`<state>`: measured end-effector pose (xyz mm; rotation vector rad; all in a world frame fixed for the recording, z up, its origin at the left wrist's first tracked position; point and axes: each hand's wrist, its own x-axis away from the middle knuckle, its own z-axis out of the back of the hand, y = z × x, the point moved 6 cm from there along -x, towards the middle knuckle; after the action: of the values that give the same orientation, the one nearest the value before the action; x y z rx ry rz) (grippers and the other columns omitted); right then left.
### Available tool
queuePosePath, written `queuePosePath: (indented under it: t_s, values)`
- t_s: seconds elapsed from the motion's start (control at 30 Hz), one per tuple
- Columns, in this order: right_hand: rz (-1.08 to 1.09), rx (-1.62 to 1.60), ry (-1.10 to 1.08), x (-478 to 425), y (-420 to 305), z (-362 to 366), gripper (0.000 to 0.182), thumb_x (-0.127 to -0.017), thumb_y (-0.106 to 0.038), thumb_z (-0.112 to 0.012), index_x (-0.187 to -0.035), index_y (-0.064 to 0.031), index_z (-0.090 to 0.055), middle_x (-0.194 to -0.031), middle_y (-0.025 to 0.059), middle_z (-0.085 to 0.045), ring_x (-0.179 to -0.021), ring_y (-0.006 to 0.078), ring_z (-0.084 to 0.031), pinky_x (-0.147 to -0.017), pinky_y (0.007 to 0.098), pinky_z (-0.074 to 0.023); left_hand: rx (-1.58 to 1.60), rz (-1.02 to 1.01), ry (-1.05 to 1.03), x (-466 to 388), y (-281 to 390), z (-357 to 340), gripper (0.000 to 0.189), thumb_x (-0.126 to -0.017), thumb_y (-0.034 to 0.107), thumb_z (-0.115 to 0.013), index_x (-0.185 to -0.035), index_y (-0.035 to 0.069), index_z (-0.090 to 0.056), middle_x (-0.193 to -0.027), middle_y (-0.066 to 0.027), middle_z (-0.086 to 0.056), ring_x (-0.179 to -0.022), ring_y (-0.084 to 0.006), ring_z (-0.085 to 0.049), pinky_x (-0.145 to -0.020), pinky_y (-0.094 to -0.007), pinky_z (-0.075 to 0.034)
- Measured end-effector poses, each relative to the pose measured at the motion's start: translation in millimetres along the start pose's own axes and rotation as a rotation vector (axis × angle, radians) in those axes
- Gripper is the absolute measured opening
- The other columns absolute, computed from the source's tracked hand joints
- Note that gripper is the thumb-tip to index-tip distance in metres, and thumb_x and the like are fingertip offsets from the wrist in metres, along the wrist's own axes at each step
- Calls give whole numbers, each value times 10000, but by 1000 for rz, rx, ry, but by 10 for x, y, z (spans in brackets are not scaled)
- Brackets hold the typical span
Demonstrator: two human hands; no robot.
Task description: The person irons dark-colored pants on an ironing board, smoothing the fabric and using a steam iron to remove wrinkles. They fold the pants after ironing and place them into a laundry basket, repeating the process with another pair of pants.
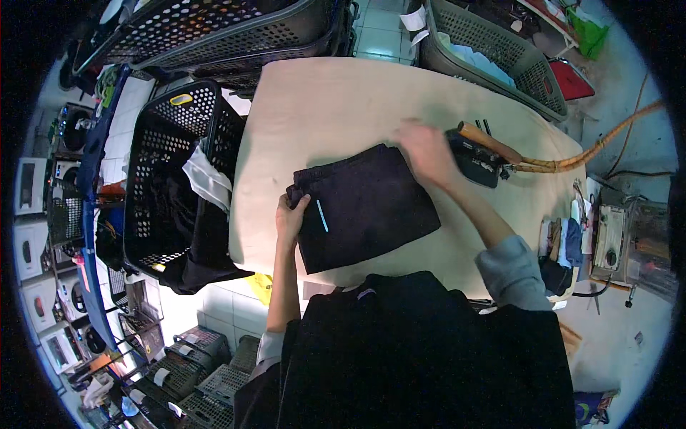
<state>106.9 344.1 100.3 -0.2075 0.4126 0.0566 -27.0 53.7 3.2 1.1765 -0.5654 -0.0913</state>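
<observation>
Dark shorts (pixel 370 209) with an elastic waistband and a short light-blue stripe lie folded on the cream padded ironing table (pixel 300 118). My left hand (pixel 292 214) grips their left edge at the waistband, thumb on top. My right hand (pixel 426 150), blurred, is at the upper right corner of the shorts; its fingers are too smeared to show whether they hold cloth. Just right of that hand, a black steam iron (pixel 474 158) with a wooden handle rests on the table, joined to an orange-brown hose (pixel 595 147).
A black perforated laundry basket (pixel 214 118) with dark clothes and a white cloth (pixel 206 179) stands against the table's left side. Grey baskets (pixel 466 64) line the far edge. Small folded cloths (pixel 563 241) hang at the right edge, near a metal control box (pixel 611 236).
</observation>
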Motion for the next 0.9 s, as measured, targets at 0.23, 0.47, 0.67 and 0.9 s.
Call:
queuePosePath:
  t_s: [0.23, 0.47, 0.67, 0.9]
  values:
    - [-262, -281, -581, -203, 52, -960, 431, -655, -45, -650, -1065, -58, -520, -1084, 158, -500, -1061, 313, -464, -887, 393, -380, 221, -195, -180, 165, 409, 29, 250, -744, -32, -580, -973, -17, -482, -836, -54, -564, -758, -110, -531, -710, -218, -420]
    - [-202, -335, -78, -457, -463, 799, 249, -645, 14, -608, -869, -25, -506, -958, 137, -522, -891, 311, -533, -717, 388, -439, 98, -733, -175, 490, 1436, 415, 341, -671, -111, -536, -955, 27, -404, -1003, -102, -532, -922, -157, -508, -830, -258, -391]
    - [-162, 54, 82, 220, -1167, 918, 213, -675, -11, -527, -887, -30, -510, -959, 131, -530, -920, 283, -541, -726, 366, -456, -362, -1006, -142, 713, 1437, 456, 425, -520, -154, -462, -900, 25, -399, -1055, -140, -514, -985, -297, -491, -827, -330, -402]
    - [-83, -48, -278, 1334, -1658, -49, 294, -744, -71, -529, -1035, -28, -531, -1073, 151, -524, -983, 302, -524, -823, 390, -430, -975, -882, -565, 1196, -137, 462, 449, -615, -25, -513, -1050, 67, -447, -1175, -106, -489, -1121, -293, -431, -972, -479, -261]
